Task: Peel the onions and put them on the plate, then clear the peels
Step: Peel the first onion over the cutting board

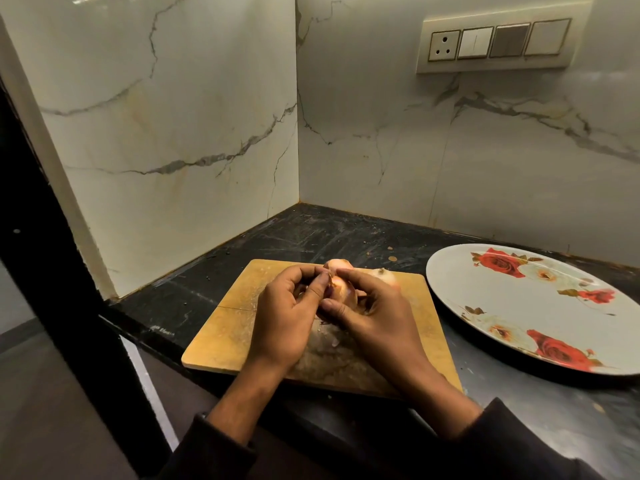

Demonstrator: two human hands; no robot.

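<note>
Clearly both hands — left [289, 308] and right [372, 311] — pinch one onion [343, 289] above the board [221, 327]; a slip could roll it off the edge.

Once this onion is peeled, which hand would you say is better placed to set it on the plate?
Probably the right hand: it cups the onion, and the plate lies on its side.

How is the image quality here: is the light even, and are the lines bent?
Head view: dim warm light; glare streak on the marble wall top left; the switch panel looks tilted by wide-angle distortion; the hands' shadow darkens the cutting board; focus acceptable.
</note>
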